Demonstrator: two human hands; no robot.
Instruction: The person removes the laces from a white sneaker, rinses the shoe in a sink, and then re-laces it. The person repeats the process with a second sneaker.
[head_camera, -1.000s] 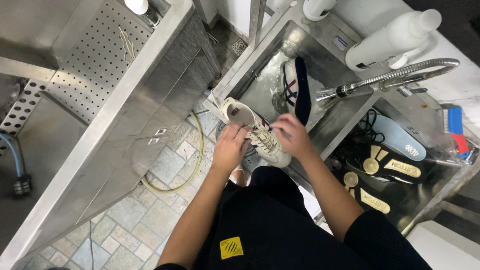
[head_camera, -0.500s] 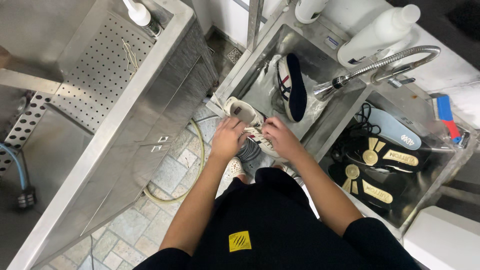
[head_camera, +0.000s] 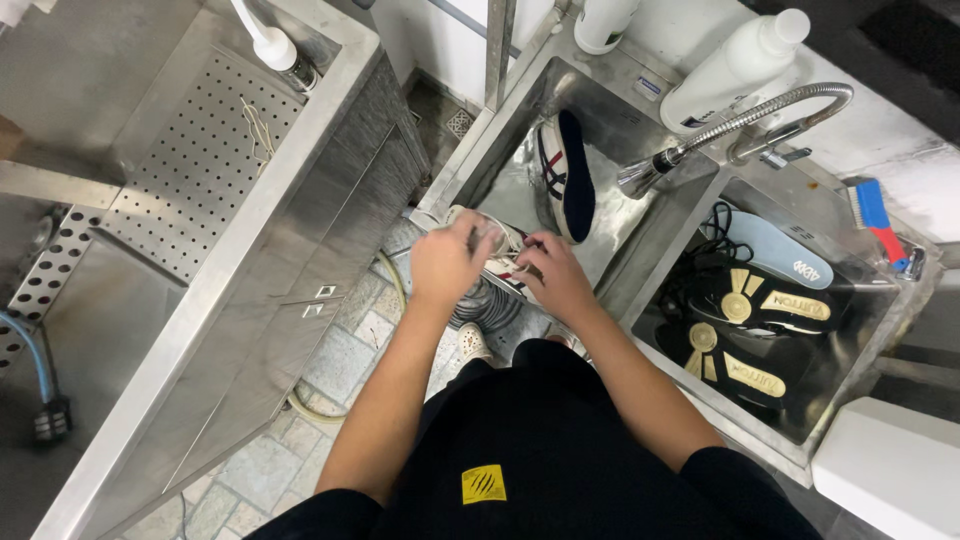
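Both hands, the left hand (head_camera: 447, 262) and the right hand (head_camera: 556, 277), close together, grip a white sneaker (head_camera: 495, 250) over the sink (head_camera: 470, 165) edge; its long axis runs upper-left to lower-right.

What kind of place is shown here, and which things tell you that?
Probably a shoe-cleaning workshop. Both hands hold a white sneaker over a steel sink where another shoe stands; insoles lie in the next basin, with a scrubbing brush beside it.
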